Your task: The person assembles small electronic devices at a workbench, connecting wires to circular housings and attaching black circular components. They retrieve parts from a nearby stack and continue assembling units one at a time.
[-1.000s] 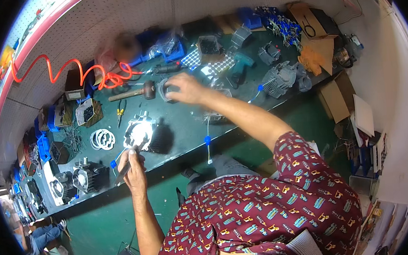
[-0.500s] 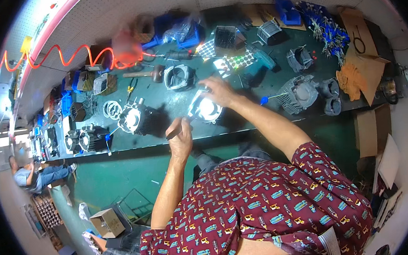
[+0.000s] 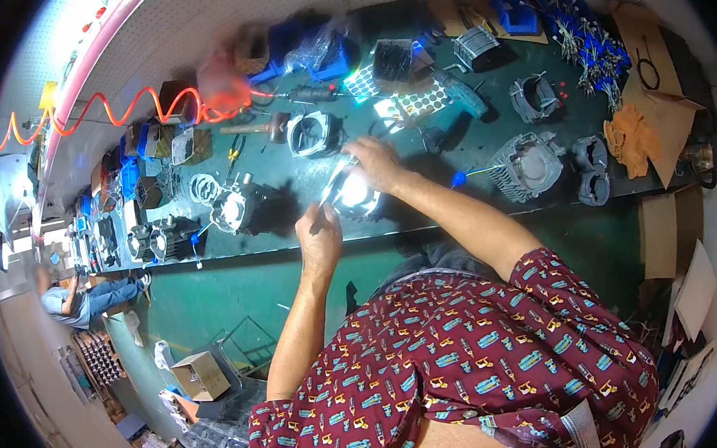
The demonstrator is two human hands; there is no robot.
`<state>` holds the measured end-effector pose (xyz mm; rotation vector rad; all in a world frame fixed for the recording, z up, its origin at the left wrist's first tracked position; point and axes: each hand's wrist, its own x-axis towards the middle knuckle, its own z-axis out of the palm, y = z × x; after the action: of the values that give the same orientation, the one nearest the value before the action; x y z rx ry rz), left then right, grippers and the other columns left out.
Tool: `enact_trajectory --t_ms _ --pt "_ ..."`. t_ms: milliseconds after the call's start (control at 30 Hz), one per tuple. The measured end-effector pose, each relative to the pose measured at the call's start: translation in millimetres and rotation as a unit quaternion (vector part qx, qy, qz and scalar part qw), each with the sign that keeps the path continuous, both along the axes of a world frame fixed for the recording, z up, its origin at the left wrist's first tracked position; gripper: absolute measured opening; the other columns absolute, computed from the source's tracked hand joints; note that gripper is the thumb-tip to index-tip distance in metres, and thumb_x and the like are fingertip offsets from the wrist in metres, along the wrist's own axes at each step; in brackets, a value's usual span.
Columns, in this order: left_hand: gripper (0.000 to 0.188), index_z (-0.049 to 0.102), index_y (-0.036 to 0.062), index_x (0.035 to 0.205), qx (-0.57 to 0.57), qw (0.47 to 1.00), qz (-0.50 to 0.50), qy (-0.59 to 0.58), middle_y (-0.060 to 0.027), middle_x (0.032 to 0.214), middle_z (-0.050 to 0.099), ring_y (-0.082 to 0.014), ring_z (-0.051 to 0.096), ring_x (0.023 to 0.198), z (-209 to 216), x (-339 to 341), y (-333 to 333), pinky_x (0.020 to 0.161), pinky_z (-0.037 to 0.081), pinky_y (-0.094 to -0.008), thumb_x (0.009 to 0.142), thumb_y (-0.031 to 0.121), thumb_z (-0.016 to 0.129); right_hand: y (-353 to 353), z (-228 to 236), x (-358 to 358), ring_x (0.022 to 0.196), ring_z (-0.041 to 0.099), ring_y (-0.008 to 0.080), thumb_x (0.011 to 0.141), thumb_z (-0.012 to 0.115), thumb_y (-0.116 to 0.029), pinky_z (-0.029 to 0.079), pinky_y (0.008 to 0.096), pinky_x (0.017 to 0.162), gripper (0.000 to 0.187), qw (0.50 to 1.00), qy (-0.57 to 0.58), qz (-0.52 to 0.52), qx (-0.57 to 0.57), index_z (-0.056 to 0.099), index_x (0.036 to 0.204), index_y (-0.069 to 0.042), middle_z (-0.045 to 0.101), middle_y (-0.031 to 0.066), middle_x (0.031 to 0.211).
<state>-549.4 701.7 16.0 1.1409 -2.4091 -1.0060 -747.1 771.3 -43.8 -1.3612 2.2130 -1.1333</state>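
Glare washes out the middle of the metal casting [image 3: 355, 194], which sits on the desk [image 3: 283, 169] between both hands. The left hand [image 3: 320, 242] has its fingers closed around a dark tool [image 3: 317, 223], mostly hidden from me. The right hand [image 3: 377, 165] covers the casting's far side; I can't tell whether its fingers grip. Beyond lie a ring-shaped part [image 3: 309, 150] and a mallet [image 3: 264, 129].

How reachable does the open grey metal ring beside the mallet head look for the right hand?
Probably yes: the right hand is close by, at the brightly lit metal part, and only bare green bench seems to separate it from the grey metal ring.
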Motion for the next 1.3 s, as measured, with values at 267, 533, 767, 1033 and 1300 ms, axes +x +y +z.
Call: enact_trajectory --t_ms 267,533,767,1033,1300 --pt "0.015 0.062 0.0022 0.100 -0.071 0.997 -0.031 -0.020 -0.0259 0.078 0.065 -0.0477 0.064 0.073 7 4 37 0.064 0.050 -0.0539 0.094 0.016 0.059 -2 -7 8 0.101 0.066 0.0368 0.085 0.074 -0.026 0.053 0.0452 0.086 0.035 0.997 -0.062 -0.013 -0.046 0.064 0.114 -0.008 0.068 0.0144 0.109" --pt "0.012 0.063 0.0028 0.099 0.154 0.984 0.067 0.055 -0.0189 0.065 0.060 -0.0364 0.061 0.058 -18 7 29 0.056 0.046 -0.0470 0.097 0.014 0.059 -14 -36 5 0.101 0.065 0.0371 0.083 0.078 -0.033 0.053 0.0452 0.085 0.038 0.996 -0.012 -0.039 -0.085 0.065 0.112 -0.012 0.067 0.0142 0.111" --pt "0.023 0.067 -0.0052 0.110 0.034 0.989 -0.040 0.135 -0.0016 0.069 0.055 -0.0072 0.047 0.061 30 9 44 0.055 0.039 -0.0247 0.102 0.012 0.054 24 29 -11 0.129 0.050 0.0397 0.086 0.071 -0.038 0.038 0.0500 0.110 0.061 0.999 -0.022 -0.020 -0.016 0.056 0.137 -0.008 0.054 0.0202 0.141" --pt "0.027 0.069 0.0006 0.115 0.196 0.961 -0.063 0.187 -0.0010 0.075 0.062 -0.0057 0.052 0.062 94 -40 117 0.051 0.041 -0.0217 0.102 0.022 0.058 190 80 -160 0.108 0.065 0.0364 0.087 0.072 -0.031 0.049 0.0440 0.096 0.039 0.989 0.077 -0.093 -0.091 0.070 0.111 -0.001 0.071 0.0194 0.114" --pt "0.026 0.069 -0.0013 0.110 0.195 0.969 -0.119 0.093 -0.0073 0.073 0.065 -0.0119 0.057 0.062 48 -165 230 0.056 0.048 -0.0290 0.100 0.020 0.059 307 35 -207 0.112 0.064 0.0360 0.085 0.073 -0.036 0.049 0.0424 0.099 0.045 0.999 -0.017 -0.027 0.007 0.070 0.114 -0.001 0.069 0.0192 0.120"
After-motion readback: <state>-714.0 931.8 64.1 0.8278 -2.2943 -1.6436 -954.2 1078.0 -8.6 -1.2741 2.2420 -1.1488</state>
